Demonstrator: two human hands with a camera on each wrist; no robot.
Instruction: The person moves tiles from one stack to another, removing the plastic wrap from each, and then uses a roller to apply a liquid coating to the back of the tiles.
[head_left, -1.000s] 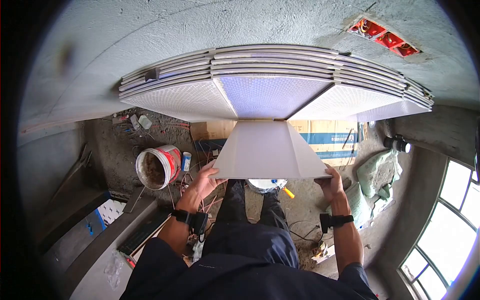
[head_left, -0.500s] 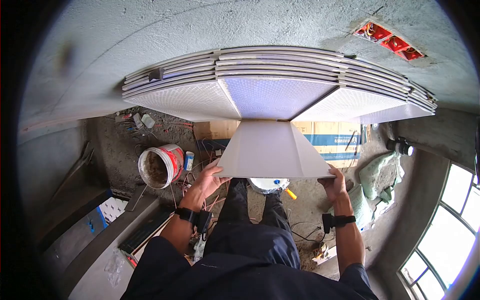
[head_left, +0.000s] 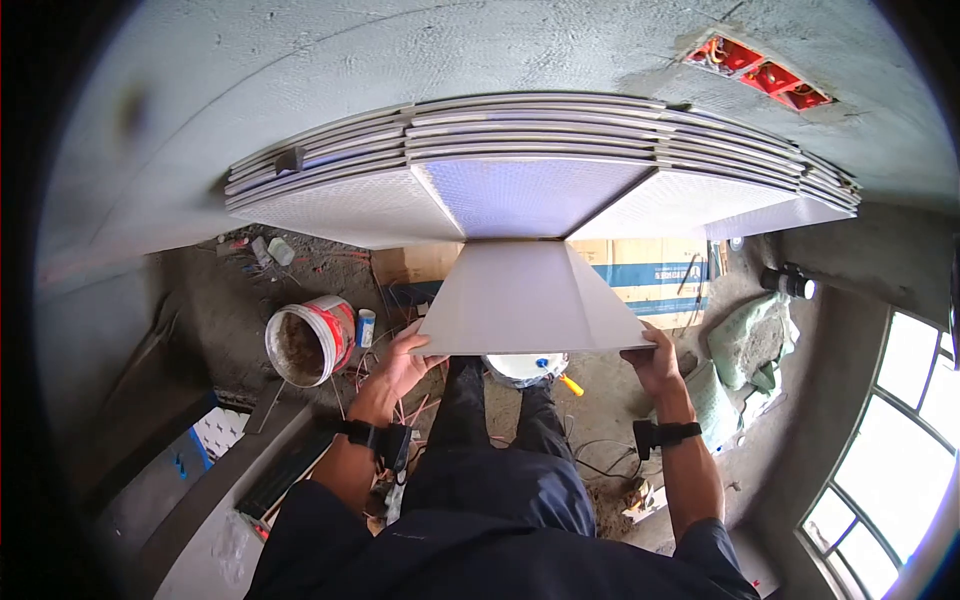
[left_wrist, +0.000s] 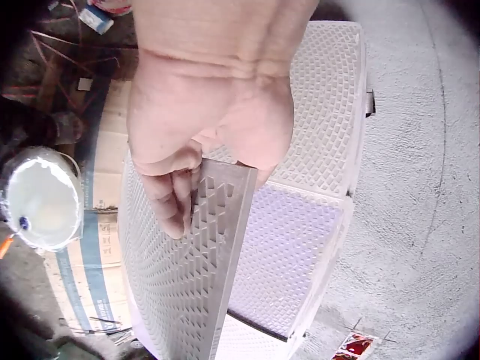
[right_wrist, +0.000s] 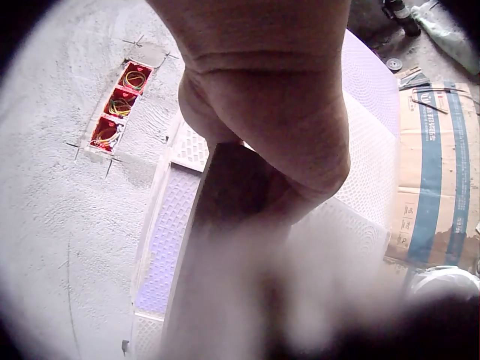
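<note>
A large pale wall tile [head_left: 530, 300] is held between both hands by its near edge, its smooth face up in the head view. My left hand [head_left: 403, 365] grips the left corner, thumb above and fingers beneath. At the right corner my right hand [head_left: 658, 365] grips the same edge. The left wrist view shows the tile's ridged grey back [left_wrist: 202, 255] under the fingers. The tile's far edge overlaps the foot of a row of stacked tiles [head_left: 530, 195] leaning on the wall, their textured backs outward.
Flattened cardboard [head_left: 650, 275] lies on the floor below the stack. A dirty bucket [head_left: 310, 340] stands at left beside a small blue-white can [head_left: 366, 328]. Between the person's feet is a white bucket [head_left: 525, 368]. Green sacks [head_left: 750, 345] lie at right; red socket boxes [head_left: 765, 75] sit in the wall.
Both hands keep their grip on the tile's corners. The head view swings slightly, first one way and then back, with the tile staying in nearly the same place.
</note>
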